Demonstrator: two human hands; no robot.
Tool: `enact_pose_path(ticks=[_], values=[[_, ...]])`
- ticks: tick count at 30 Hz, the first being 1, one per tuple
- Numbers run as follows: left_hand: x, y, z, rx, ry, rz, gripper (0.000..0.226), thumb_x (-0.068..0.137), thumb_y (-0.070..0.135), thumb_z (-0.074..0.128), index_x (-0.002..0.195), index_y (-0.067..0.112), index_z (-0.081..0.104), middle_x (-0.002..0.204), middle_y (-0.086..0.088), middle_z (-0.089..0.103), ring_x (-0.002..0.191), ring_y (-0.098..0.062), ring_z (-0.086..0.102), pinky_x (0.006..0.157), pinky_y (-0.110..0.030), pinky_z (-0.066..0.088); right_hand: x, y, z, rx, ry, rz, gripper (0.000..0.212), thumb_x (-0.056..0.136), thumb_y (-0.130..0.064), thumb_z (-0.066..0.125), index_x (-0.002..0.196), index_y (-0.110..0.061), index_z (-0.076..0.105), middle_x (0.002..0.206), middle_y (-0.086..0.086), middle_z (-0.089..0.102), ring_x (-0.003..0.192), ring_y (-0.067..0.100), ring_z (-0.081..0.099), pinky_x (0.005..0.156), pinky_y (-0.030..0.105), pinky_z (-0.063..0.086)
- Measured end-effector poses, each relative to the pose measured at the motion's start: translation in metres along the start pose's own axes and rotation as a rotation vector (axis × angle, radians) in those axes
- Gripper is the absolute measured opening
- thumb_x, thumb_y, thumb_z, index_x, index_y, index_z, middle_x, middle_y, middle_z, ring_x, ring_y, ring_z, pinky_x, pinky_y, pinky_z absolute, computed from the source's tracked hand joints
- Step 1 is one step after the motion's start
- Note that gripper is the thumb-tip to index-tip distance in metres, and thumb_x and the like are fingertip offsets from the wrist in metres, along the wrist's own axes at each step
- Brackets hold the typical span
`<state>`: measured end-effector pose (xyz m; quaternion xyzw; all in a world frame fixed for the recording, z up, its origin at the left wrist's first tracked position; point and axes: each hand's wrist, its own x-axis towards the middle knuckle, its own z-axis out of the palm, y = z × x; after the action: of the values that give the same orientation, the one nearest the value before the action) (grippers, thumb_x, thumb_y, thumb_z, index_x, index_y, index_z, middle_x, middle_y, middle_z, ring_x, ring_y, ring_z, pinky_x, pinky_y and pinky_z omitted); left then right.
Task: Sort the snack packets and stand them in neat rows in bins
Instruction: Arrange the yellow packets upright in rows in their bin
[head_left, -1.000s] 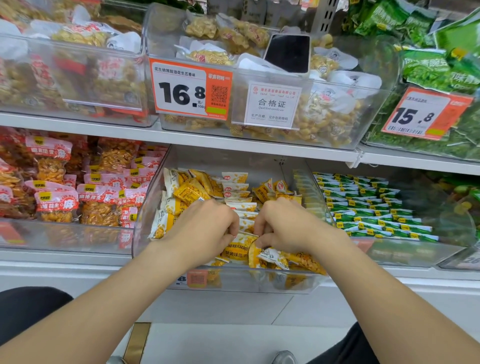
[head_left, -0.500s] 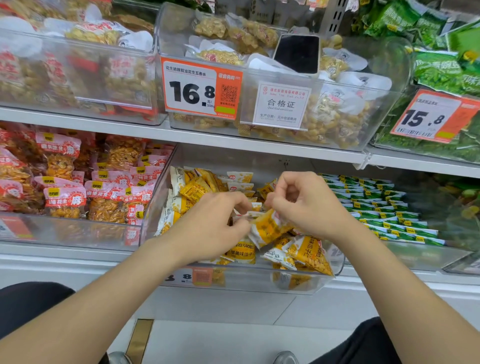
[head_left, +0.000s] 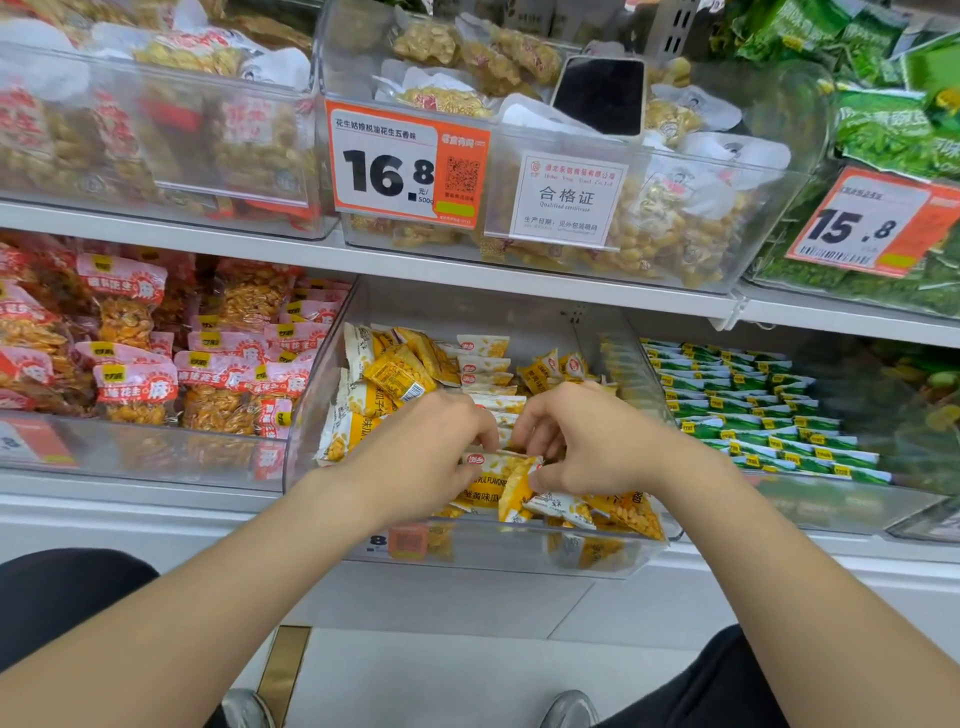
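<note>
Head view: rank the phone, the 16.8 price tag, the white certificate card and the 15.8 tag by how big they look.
1. 16.8 price tag, clearly largest.
2. 15.8 tag looks next, though it is tilted and cut by the frame edge.
3. White certificate card and phone look about alike; the phone stands farther back, so unranked.

Our left hand (head_left: 415, 457) and right hand (head_left: 597, 441) cover the middle yellow packets (head_left: 400, 374), so we cannot tell each grip. The upper left bin (head_left: 156, 130) blurs; the green packets (head_left: 883, 119) run off the right edge, and the small price-tag (head_left: 408, 163) print is unreadable.
</note>
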<state>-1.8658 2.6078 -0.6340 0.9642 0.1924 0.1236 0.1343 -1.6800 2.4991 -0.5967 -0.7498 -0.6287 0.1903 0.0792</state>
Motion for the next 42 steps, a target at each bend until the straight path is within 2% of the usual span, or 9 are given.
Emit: enact_pose_path(ticks=[7,10,15,20,24,29,34,38,42], values=[[0.003,-0.004,-0.006,-0.114,-0.140,-0.019,0.047,0.082,0.028,0.064,0.127,0.038,0.068,0.122,0.010,0.061,0.120,-0.014,0.049,0.105,-0.032,0.042,-0.003,-0.007,-0.007,0.001,0.119,-0.063,0.008,0.084,-0.022,0.087,0.084,-0.025,0.079,0.066,-0.015,0.074,0.070,-0.004,0.071,0.087,0.023,0.047],[0.002,0.001,-0.008,-0.251,-0.087,-0.050,0.033,0.081,0.043,0.072,0.113,0.037,0.072,0.104,0.016,0.065,0.102,-0.003,0.058,0.088,-0.027,0.049,-0.005,-0.011,-0.009,-0.022,0.264,-0.127,0.006,0.087,-0.030,0.083,0.084,-0.028,0.079,0.066,-0.018,0.072,0.074,-0.003,0.070,0.095,0.025,0.044],[0.004,0.003,-0.011,-0.415,0.039,-0.082,0.031,0.081,0.055,0.083,0.101,0.036,0.069,0.093,0.017,0.071,0.090,0.002,0.067,0.075,-0.017,0.054,-0.011,-0.018,-0.016,0.275,0.446,-0.203,0.007,0.089,-0.021,0.084,0.084,-0.026,0.082,0.074,-0.011,0.076,0.075,0.005,0.072,0.073,0.021,0.056],[-0.001,0.005,-0.017,-0.367,0.047,-0.050,0.035,0.088,0.054,0.077,0.117,0.036,0.069,0.103,0.020,0.069,0.095,0.000,0.064,0.073,-0.017,0.045,-0.010,-0.018,-0.015,0.524,0.402,-0.256,0.007,0.091,-0.012,0.083,0.095,-0.017,0.079,0.082,0.002,0.078,0.079,0.015,0.075,0.079,0.035,0.063],[0.001,0.003,-0.021,-0.497,0.116,-0.135,0.029,0.084,0.047,0.084,0.083,0.020,0.074,0.080,0.005,0.075,0.073,-0.007,0.068,0.065,-0.023,0.053,-0.009,-0.011,-0.016,0.716,0.414,-0.246,0.023,0.091,-0.017,0.083,0.110,-0.014,0.072,0.088,0.007,0.077,0.083,0.022,0.075,0.080,0.034,0.062],[-0.003,0.002,-0.028,-0.659,0.144,-0.244,0.029,0.068,0.038,0.096,0.085,0.020,0.080,0.073,0.006,0.078,0.068,-0.008,0.076,0.066,-0.031,0.063,-0.011,-0.005,-0.016,0.617,0.182,-0.162,0.019,0.090,-0.022,0.083,0.108,-0.015,0.080,0.094,0.003,0.081,0.086,0.029,0.078,0.073,0.043,0.066],[-0.004,0.001,-0.031,-0.668,0.061,-0.314,0.046,0.059,0.033,0.102,0.096,0.026,0.075,0.082,0.000,0.078,0.072,-0.015,0.076,0.069,-0.029,0.064,-0.007,-0.004,-0.012,0.541,0.213,-0.142,0.009,0.094,-0.019,0.079,0.103,-0.017,0.080,0.089,0.004,0.080,0.083,0.027,0.077,0.074,0.050,0.065],[-0.005,0.001,-0.034,-0.638,0.116,-0.331,0.044,0.057,0.032,0.104,0.090,0.025,0.077,0.076,0.003,0.078,0.070,-0.013,0.076,0.072,-0.038,0.066,-0.007,-0.003,-0.012,0.549,0.159,-0.189,0.016,0.092,-0.023,0.082,0.107,-0.021,0.080,0.094,0.001,0.081,0.086,0.020,0.078,0.080,0.044,0.065],[-0.006,0.001,-0.036,-0.605,0.129,-0.324,0.043,0.054,0.039,0.104,0.085,0.026,0.076,0.074,0.003,0.077,0.070,-0.012,0.076,0.071,-0.035,0.065,-0.006,-0.003,-0.013,0.456,0.126,-0.206,0.006,0.093,-0.026,0.082,0.098,-0.023,0.081,0.084,-0.001,0.079,0.073,0.018,0.074,0.066,0.041,0.062]])
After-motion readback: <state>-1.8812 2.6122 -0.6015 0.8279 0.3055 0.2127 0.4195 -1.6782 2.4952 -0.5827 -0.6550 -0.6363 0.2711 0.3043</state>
